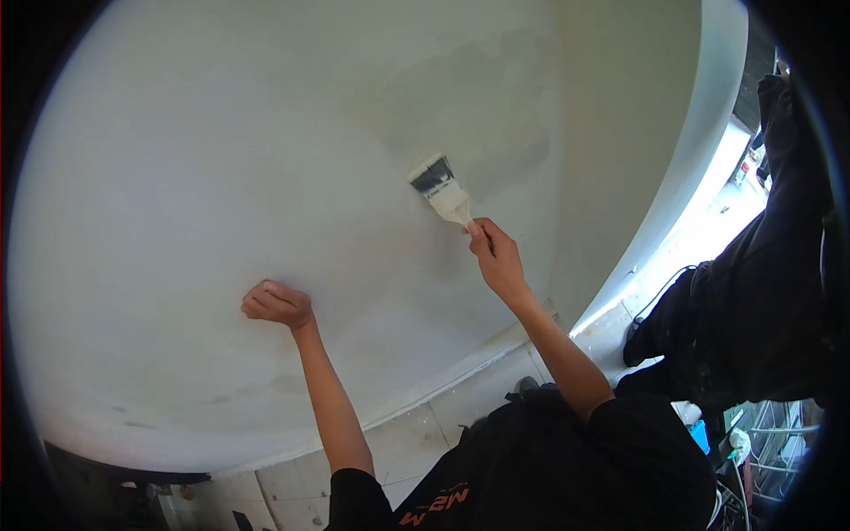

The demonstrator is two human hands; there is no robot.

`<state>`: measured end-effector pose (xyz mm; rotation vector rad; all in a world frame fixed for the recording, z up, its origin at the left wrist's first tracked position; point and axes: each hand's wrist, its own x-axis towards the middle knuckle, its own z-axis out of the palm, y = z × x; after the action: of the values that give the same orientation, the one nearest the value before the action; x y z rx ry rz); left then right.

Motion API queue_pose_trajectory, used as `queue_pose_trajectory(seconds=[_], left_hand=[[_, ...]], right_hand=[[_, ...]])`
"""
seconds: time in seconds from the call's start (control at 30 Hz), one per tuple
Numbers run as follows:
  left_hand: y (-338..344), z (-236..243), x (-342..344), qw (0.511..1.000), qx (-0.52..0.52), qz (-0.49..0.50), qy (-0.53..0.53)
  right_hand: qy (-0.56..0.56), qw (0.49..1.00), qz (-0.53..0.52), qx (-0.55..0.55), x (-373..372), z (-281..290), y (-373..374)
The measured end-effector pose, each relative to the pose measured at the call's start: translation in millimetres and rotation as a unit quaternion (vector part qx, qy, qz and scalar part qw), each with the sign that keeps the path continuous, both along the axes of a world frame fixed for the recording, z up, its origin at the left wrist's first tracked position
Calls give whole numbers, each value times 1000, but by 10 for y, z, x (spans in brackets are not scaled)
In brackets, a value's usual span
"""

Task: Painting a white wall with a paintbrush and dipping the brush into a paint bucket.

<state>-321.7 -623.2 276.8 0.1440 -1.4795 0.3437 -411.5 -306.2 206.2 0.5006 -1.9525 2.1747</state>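
Observation:
My right hand [498,259] is closed round the handle of a flat, wide paintbrush [450,200]. The brush tilts up and to the left, its pale body marked by a dark band below the bristle tips. Behind the brush spreads the whitish wall [177,177], with a darker, damp-looking patch [469,97] above the bristles. I cannot tell whether the bristles touch the wall. On the left, my left hand [276,303] makes a fist in front of the wall, thumb over the curled fingers, with no object showing in it.
To the right the wall turns a corner to a side face [620,133] ending in a bright opening. Another person in dark clothes [753,301] stands close on that side. Pale floor tiles [403,442] run along the wall's foot. Wires and a rack [784,442] stand at lower right.

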Motion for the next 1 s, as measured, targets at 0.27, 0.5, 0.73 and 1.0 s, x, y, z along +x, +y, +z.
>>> queue_pose_trajectory(seconds=[0.27,0.5,0.73,1.0], left_hand=[[-6,-11,65,1000,14,-2,11],[-34,-42,24,1000,11,-3,6],[-32,-19,26,1000,4,-9,22],[-64,-25,43,1000,-14,0,15]], right_hand=[[-10,1000,-6,-4,270,-348,-6],[35,999,-25,-2,47,151,-195],[-58,998,-9,-1,207,-611,40],[-6,997,15,-76,-14,-98,-59]])
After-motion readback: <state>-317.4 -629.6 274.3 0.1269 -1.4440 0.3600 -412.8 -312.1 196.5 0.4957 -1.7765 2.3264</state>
